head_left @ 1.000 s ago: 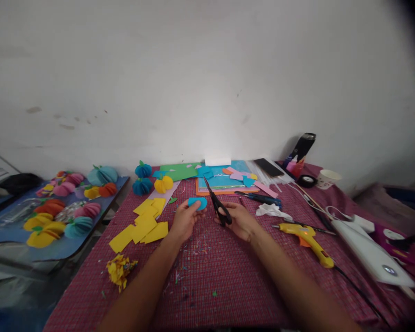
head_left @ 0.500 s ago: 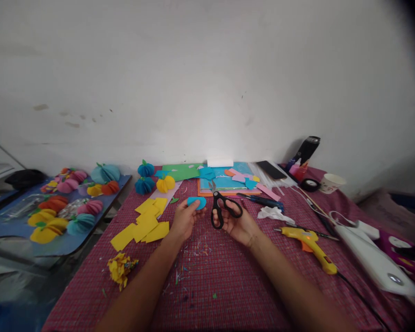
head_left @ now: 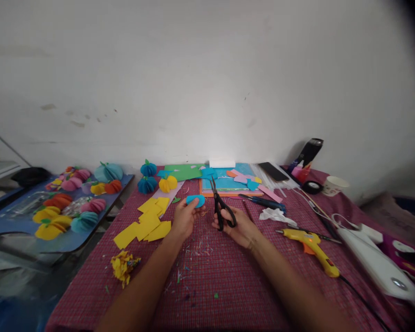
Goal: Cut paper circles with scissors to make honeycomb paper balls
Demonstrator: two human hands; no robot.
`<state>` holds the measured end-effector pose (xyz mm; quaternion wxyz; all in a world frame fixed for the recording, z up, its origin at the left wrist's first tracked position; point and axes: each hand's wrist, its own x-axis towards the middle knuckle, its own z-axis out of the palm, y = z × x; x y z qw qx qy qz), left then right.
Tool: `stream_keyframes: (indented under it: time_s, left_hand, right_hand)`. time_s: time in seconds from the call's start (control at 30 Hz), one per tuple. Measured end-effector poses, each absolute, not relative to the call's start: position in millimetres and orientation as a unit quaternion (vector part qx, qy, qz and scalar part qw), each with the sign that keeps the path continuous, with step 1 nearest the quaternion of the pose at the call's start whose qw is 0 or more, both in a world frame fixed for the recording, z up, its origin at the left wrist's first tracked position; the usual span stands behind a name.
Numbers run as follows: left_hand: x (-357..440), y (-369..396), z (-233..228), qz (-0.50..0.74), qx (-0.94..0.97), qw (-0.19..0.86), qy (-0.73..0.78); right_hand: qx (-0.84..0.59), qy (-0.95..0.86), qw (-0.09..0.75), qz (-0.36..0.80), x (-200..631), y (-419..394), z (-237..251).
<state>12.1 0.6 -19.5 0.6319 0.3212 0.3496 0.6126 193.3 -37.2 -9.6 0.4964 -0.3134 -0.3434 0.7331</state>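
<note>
Pinched in my left hand [head_left: 186, 218] is a small blue rounded paper piece [head_left: 195, 201], thumb lying on top. My right hand [head_left: 238, 226] grips a pair of black-handled scissors [head_left: 222, 208] by the handles. The blades point up and away from me, just right of the blue paper and apart from it. Several yellow paper pieces [head_left: 148, 220] lie overlapping to the left of my left hand. Paper scraps and small snippets are scattered on the cloth between my forearms.
A yellow glue gun [head_left: 313, 246] with its cord, a white crumpled tissue [head_left: 272, 215] and a blue-black cutter [head_left: 264, 202] lie at right. Coloured sheets [head_left: 224, 184] stand stacked at the back. Paper pumpkins [head_left: 85, 221] fill a blue table [head_left: 27, 242] at left.
The scissors have turned in my right hand; their handle loops now show more edge-on and the blades look closer together. My left hand still holds the blue paper.
</note>
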Motion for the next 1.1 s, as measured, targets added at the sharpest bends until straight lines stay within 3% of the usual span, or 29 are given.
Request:
stream_keyframes:
  time_s: [0.23,1.1]
  left_hand:
    - [11,2,-15,0.638,0.302,0.616,0.349]
    - [13,0,-6,0.652,0.266,0.628,0.331]
  right_hand:
    - [-0.403,-0.474,0.492,0.608,192,-37,-15]
    - [-0.402,-0.514,0.428,0.625,190,-41,-7]
